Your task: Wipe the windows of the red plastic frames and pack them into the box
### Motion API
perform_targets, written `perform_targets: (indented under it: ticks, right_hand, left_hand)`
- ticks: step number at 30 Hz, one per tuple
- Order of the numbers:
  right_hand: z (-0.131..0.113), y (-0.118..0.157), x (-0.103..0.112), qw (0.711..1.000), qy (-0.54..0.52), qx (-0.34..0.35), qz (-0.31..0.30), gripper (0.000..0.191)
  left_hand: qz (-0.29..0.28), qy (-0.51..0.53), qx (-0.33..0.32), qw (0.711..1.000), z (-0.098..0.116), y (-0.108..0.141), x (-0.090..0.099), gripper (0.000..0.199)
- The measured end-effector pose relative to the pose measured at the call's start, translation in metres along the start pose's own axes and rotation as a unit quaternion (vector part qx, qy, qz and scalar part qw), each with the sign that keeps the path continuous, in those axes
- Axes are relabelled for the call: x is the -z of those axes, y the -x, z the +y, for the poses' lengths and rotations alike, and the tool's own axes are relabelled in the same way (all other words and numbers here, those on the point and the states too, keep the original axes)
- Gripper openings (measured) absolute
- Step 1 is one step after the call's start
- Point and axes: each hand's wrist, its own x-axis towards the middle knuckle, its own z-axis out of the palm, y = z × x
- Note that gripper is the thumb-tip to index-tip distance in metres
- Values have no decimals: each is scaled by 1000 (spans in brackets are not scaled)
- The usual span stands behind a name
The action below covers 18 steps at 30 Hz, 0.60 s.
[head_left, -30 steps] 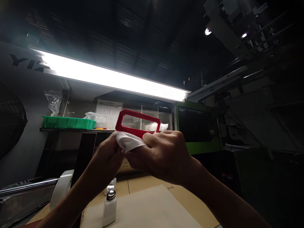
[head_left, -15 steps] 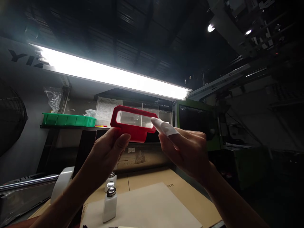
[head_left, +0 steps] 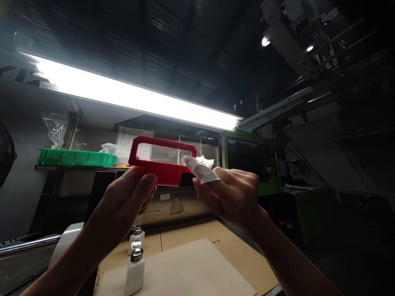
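A red plastic frame (head_left: 163, 172), with a long rectangular opening and a solid lower part, is held up at the picture's middle. My left hand (head_left: 129, 193) is closed on its lower left, thumb in front. My right hand (head_left: 231, 193) has its index finger stretched out inside a white finger cover (head_left: 202, 170). That covered fingertip lies at the opening's lower right corner; whether it presses the frame I cannot make out. The thumb is apart below, and the other fingers are loosely bent.
Two white bottles with metal tops, the nearer one (head_left: 135, 271) in front, stand on the cardboard-covered table (head_left: 234, 255). A green tray (head_left: 77, 158) sits on the shelf behind. A bright tube light (head_left: 138, 94) hangs above. A green machine (head_left: 271, 160) is at the right.
The view has shifted, so hands, frame and background all sit further left. The covered fingertip has come slightly lower against the frame's right end. My left hand keeps its hold.
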Motion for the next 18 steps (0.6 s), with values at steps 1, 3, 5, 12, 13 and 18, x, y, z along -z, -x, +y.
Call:
perform_targets:
  ticks: [1,3,5,12,13,18]
  right_hand:
    - [0,-1,0,1000,2,-1,-5,22]
    - [2,-2,-1,999,-22,-39,-8,23]
    - [2,-1,0,985,-106,-138,-4,25]
    - [-13,5,-17,658,-579,-481,-10,33]
    - [-18,5,-22,607,-624,-492,-5,34]
    - [-37,1,-34,443,-744,-500,23,34]
  left_hand:
    - [-1,4,1,1000,0,0,0,39]
    - [-2,15,5,1000,2,1,-1,41]
    - [2,30,9,1000,4,1,-1,41]
    - [15,77,29,997,1,-1,-5,38]
    - [15,82,31,996,0,-2,-7,39]
    - [12,97,34,995,-2,-3,-14,42]
